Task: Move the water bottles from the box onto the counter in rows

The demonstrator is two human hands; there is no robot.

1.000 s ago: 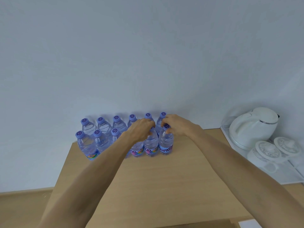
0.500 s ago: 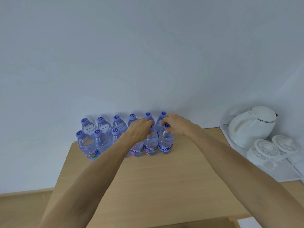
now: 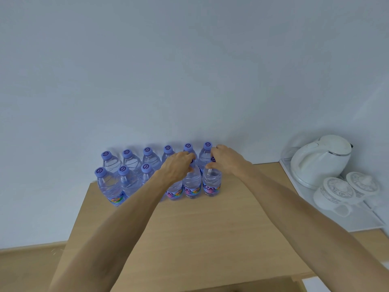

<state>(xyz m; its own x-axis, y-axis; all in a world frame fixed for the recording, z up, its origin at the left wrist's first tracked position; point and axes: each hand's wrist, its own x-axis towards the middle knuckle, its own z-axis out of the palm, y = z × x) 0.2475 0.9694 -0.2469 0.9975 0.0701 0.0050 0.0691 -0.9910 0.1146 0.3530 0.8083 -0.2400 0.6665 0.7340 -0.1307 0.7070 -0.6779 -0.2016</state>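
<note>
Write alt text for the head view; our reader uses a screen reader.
Two hands grip the necks of water bottles in the front row on a wooden counter: left hand, right hand. A second row stands behind against the wall; a white kettle sits at right.

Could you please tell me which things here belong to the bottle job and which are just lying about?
Job: water bottles, counter, left hand, right hand, each gripping a front-row bottle top.
Lying about: white kettle, two lidded cups, tray.

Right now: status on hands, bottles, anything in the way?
Left hand grips a front-row bottle by its neck. Right hand grips the end bottle at its cap. Two rows stand on the counter. Kettle off right, clear.
</note>
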